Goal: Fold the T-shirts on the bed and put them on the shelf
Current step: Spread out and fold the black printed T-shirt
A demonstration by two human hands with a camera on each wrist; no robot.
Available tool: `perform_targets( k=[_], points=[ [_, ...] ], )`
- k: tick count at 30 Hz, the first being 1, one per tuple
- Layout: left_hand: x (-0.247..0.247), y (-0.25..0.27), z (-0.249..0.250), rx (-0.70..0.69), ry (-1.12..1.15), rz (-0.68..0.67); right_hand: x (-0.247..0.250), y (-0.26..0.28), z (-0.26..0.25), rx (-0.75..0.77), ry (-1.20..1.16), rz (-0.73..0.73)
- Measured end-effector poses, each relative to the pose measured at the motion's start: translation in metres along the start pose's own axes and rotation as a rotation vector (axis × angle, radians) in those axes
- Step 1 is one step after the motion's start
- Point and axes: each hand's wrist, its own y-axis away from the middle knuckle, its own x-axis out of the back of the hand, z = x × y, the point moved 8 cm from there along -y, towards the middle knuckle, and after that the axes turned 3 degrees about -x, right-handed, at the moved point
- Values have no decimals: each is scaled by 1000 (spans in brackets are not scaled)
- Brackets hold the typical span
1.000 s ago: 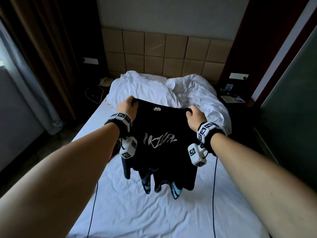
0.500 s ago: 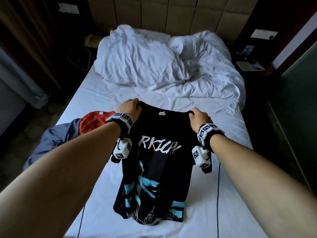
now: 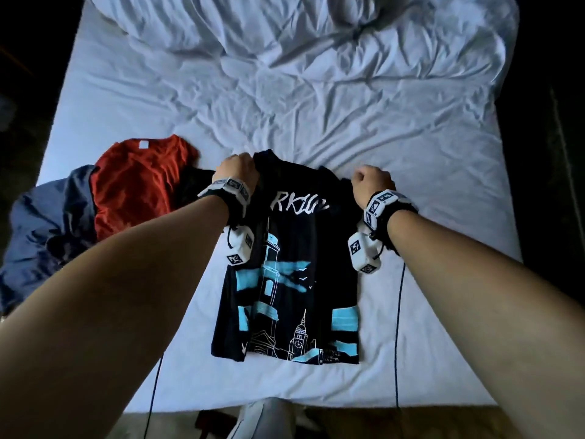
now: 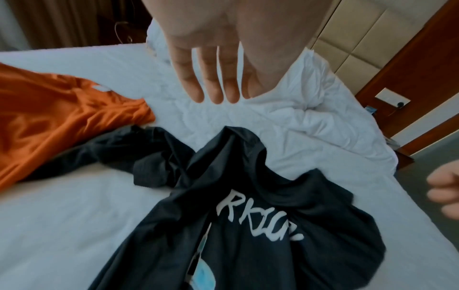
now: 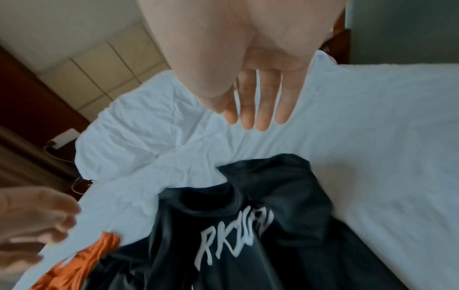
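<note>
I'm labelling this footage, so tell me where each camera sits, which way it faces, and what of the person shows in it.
Head: on the head, facing down at the black T-shirt on the bed; both forearms, left hand, right hand show.
Left wrist: under the left wrist, facing along straight fingers toward the headboard; right hand at edge.
Right wrist: under the right wrist, same direction; left hand at edge.
Shared: all show the shirt's white lettering.
</note>
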Motion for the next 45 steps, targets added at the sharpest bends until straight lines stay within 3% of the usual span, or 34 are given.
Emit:
perform_targets(
  k=[9, 15, 21, 26, 29, 33, 38, 45],
  points=[
    [-103, 73, -27, 69, 141, -389, -66, 54, 59, -67, -31, -180],
    [-158, 129, -68, 186, 165, -493, -126, 110, 117, -105, -53, -335],
    [-188, 184, -114, 280, 16, -461, -176, 160, 178, -161, -62, -407],
    [-230, 229, -156, 358, -123, -533, -223, 194, 229, -204, -19, -475],
    [-246, 252, -179, 503, -95, -481, -244, 206, 252, -226, 4, -502],
    [-262, 268, -194, 627, 104, -327, -263, 218, 264, -252, -39, -522],
    [-269, 269, -183, 535, 65, -351, -274, 227, 268, -241, -46, -542],
    [-233, 268, -185, 518, 116, -172, -243, 232, 256, -241, -150, -304]
  ],
)
